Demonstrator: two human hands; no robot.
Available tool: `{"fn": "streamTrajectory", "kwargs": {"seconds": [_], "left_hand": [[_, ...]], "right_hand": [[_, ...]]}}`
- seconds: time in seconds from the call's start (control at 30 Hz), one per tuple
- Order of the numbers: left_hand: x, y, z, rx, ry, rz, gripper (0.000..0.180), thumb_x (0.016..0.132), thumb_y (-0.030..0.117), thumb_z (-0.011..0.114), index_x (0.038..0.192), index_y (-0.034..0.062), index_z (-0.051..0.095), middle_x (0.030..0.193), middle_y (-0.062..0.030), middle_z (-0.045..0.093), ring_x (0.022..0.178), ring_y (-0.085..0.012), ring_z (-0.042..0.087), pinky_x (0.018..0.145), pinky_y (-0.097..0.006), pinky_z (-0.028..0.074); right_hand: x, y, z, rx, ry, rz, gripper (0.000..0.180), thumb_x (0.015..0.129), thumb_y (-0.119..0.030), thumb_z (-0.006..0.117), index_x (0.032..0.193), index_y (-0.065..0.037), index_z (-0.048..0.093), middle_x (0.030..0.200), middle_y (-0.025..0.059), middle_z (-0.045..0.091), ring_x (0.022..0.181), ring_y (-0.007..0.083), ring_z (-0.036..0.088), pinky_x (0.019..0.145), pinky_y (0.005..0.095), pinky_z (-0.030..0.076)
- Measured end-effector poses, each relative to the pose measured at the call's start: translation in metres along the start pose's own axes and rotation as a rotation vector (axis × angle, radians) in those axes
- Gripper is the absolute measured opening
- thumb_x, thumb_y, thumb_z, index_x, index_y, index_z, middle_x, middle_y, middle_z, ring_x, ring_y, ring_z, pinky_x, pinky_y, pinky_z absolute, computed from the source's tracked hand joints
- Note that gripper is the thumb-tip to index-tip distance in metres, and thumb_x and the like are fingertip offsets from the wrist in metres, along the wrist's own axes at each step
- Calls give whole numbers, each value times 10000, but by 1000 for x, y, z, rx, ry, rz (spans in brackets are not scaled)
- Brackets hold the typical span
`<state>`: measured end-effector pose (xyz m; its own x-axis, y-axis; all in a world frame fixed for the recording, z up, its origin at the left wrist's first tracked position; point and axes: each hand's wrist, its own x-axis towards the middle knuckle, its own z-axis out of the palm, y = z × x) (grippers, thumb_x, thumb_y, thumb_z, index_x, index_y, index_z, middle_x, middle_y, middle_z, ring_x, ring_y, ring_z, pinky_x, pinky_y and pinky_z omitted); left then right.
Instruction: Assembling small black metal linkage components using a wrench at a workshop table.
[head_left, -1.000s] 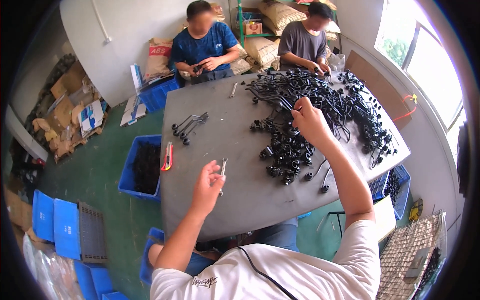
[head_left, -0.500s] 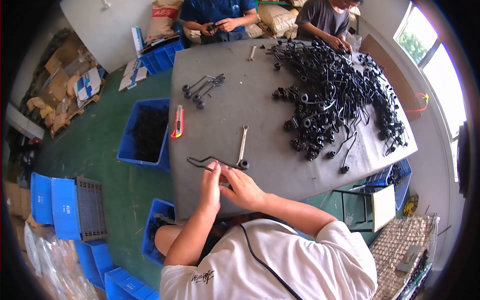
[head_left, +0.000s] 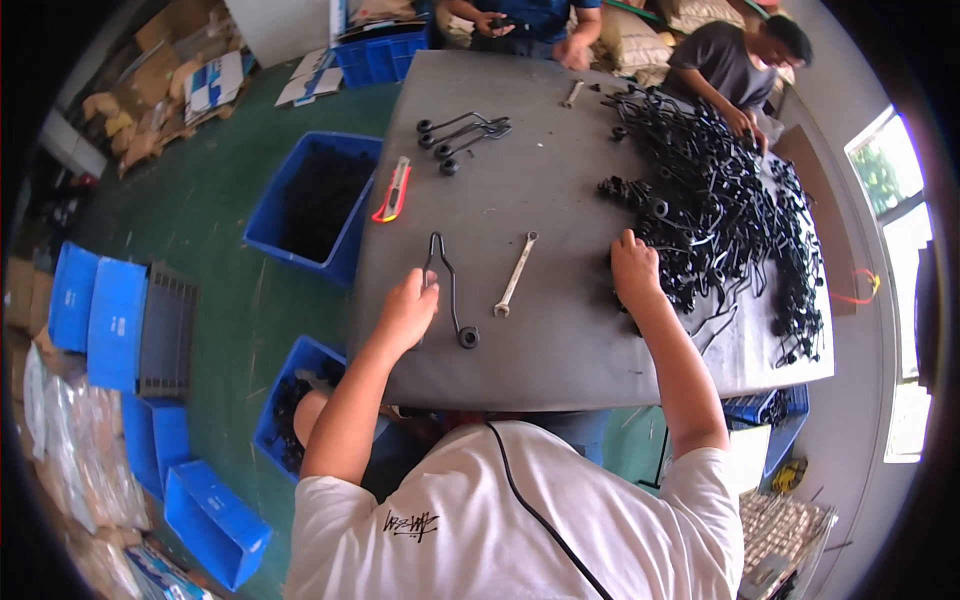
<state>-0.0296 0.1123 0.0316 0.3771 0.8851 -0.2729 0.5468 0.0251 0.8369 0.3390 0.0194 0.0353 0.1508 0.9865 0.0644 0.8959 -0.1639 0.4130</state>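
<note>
My left hand [head_left: 407, 312] is closed round one leg of a bent black metal rod [head_left: 453, 280] near the table's front left. The rod's narrow bend points away from me, and a round black bushing [head_left: 468, 337] sits on the end of its other leg. My right hand [head_left: 637, 272] reaches to the left edge of a big heap of black rods and bushings [head_left: 710, 190], its fingers curled; anything in them is hidden. Between my hands a silver wrench [head_left: 517, 275] lies on the grey table [head_left: 540, 370].
Several bent rods with bushings [head_left: 465, 132] and a red utility knife [head_left: 394, 190] lie far left. A second wrench [head_left: 573, 94] is at the back. Beside the table's left edge stands a blue bin of black parts [head_left: 262, 225]. Two people work across the table.
My hands have parted: the left has turned the rod so its bend points away, while the right has gone over to the heap. The whole view has shifted.
</note>
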Motion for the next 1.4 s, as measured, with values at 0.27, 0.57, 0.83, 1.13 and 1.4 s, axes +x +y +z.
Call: {"fn": "streamTrajectory", "kwargs": {"seconds": [0.27,0.57,0.83,1.13,1.4], "left_hand": [[-2,-25,-15,419,266,176,324,968,221,552,1228,28,545,1073,-241,679,988,-441,645,855,-511,505],[-5,1,3,576,625,479,563,795,100,719,1310,5,513,1185,-175,605,1064,-379,592,898,-466,468],[-4,5,30,711,266,637,503,823,113,646,1315,66,552,1196,-120,642,1131,-272,603,1038,-506,381],[11,40,52,860,14,480,240,836,100,626,1064,58,685,972,-135,717,935,-305,682,1015,-486,420],[16,47,74,262,-123,429,294,808,135,679,1083,33,666,1008,-165,690,943,-351,662,868,-447,529]], "right_hand": [[6,-14,-25,366,82,-202,263,806,11,599,1062,-50,595,995,142,570,888,323,634,763,411,517],[16,-111,-60,972,319,-600,360,788,17,602,1139,-62,593,1149,121,583,1063,319,584,941,424,477],[-16,-132,-33,921,237,-284,330,789,-57,625,1117,-84,637,1235,86,594,1143,286,567,958,421,442],[-53,-100,-19,995,359,41,377,854,-131,672,1214,-60,585,1133,116,612,1009,320,597,867,426,466],[-61,-117,-21,1430,186,79,340,883,-216,735,1130,-30,594,940,145,618,776,283,619,705,383,514]]}}
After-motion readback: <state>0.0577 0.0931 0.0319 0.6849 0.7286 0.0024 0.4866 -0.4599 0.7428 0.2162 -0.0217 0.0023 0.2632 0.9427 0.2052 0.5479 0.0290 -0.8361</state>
